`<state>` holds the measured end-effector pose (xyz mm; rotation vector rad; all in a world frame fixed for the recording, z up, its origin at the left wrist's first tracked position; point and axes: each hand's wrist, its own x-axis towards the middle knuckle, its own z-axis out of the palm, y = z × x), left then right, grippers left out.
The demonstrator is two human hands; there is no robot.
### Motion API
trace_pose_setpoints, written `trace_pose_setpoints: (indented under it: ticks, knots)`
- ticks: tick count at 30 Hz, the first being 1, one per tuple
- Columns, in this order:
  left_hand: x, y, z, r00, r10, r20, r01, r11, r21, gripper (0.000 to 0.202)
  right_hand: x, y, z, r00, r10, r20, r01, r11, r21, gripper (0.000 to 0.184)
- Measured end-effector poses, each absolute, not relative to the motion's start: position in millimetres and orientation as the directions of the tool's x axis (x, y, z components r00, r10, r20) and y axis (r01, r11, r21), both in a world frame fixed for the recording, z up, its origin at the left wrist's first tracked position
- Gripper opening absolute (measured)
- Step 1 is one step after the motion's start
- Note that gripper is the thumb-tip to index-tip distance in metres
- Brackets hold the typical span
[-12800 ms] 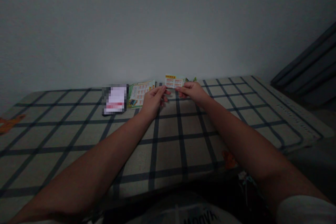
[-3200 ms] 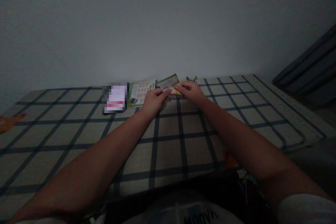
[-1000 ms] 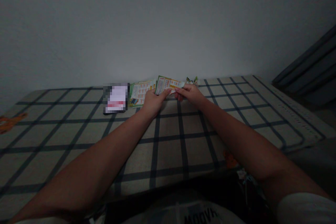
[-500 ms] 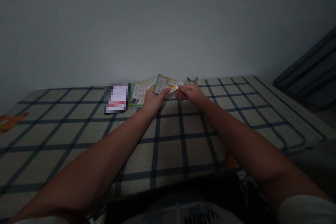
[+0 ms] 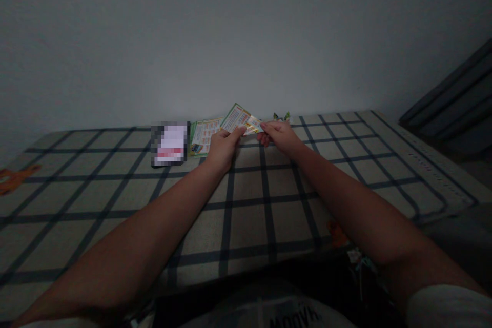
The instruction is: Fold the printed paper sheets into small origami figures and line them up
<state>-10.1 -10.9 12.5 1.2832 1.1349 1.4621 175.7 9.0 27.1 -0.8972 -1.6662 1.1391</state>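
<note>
Card [image 5: 239, 118], print too small to read, tilted, pinched between left hand [image 5: 222, 146] and right hand [image 5: 279, 135] fingertips

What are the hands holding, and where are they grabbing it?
Both hands hold one small printed card, tilted up off the cloth. The left hand pinches its near edge; the right hand pinches its right end.
</note>
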Motion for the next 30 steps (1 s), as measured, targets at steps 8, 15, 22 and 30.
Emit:
trace_pose_setpoints:
  ticks: [8,15,22,30]
  knots:
    - [-12.2,-13.4,11.1,0.009,0.965,0.262,0.015,-0.262,0.965,0.037,179.2,6.7,32.9,-0.381,0.897,0.225,0.050,0.262,-0.964,0.032]
    - [-10.6,-15.8,14.8,0.051,0.984,0.172,-0.141,-0.163,0.977,0.029,173.1,8.3,29.0,-0.329,0.922,0.202,-0.031,0.203,-0.979,0.035]
    - [-13.1,-17.8,15.9,-0.028,0.962,0.271,0.052,-0.269,0.962,0.025,173.0,9.1,25.6,-0.354,0.931,0.087,-0.026,0.083,-0.996,0.033]
    - [-16.3,-17.3,16.1,0.038,0.937,0.347,0.312,-0.341,0.887,0.022,176.5,7.4,31.2,-0.302,0.910,0.283,0.006,0.298,-0.954,0.035]
